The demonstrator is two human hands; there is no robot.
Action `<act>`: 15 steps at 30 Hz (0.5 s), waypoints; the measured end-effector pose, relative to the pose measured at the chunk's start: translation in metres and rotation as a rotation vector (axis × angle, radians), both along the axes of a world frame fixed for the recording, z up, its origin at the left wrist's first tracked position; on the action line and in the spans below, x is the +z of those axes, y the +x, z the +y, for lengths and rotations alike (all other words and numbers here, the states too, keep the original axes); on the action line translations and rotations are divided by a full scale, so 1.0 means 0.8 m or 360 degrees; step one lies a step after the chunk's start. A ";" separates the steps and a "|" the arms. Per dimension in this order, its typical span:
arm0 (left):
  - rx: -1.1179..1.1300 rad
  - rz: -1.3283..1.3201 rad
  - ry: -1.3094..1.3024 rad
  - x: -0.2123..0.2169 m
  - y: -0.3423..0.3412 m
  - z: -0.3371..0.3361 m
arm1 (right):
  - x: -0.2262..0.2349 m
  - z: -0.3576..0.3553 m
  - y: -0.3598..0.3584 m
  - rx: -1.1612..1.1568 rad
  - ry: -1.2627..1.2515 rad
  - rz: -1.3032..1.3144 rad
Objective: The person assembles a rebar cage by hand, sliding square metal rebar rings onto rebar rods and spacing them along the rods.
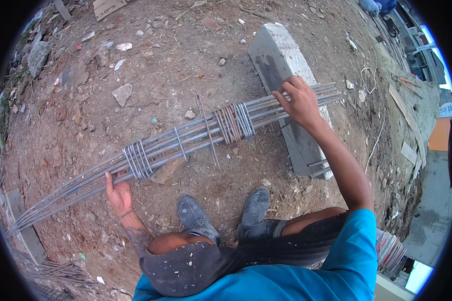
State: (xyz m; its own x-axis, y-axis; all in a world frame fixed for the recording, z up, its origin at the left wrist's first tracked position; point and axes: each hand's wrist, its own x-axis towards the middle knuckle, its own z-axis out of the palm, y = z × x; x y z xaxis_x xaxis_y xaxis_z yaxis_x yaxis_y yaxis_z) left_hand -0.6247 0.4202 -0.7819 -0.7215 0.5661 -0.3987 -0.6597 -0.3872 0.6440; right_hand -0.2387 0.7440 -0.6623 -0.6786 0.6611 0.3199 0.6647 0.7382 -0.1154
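Note:
A long bundle of steel reinforcing bars [160, 145] slants across in front of me, its right end lying over a concrete block [286, 55]. Square wire stirrups encircle it: a grey cluster [137, 160] on the left, and a rusty-and-grey cluster [234, 123] farther right. Between them are a single grey stirrup [180, 143] and a tilted rusty one [209, 133]. My left hand [119, 194] is closed round the lower bars beside the left cluster, fingers partly hidden behind them. Above the block, my right hand [300, 103] pinches a bar near the right end.
The bars' far left end rests over a grey board [22, 220]. Stones and rubble litter the dirt around my boots [196, 215]. Short steel rods [316, 168] stick out by the block's near end. Wooden planks [408, 120] and an orange-handled tool [409, 83] lie to the right.

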 end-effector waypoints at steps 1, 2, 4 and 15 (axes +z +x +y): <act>0.0017 0.0051 -0.0005 0.000 0.000 0.000 | 0.001 -0.007 0.006 -0.0096 -0.0090 0.0009; -0.0008 0.0022 0.0007 0.000 0.000 -0.001 | 0.001 -0.013 0.011 -0.0083 -0.0099 -0.0005; -0.0009 0.0128 -0.0028 0.000 -0.001 -0.003 | -0.002 -0.024 0.018 -0.0134 -0.0227 -0.0068; 0.0144 0.0092 -0.0667 -0.013 -0.010 0.002 | -0.068 -0.100 0.065 -0.1348 -0.1322 0.0591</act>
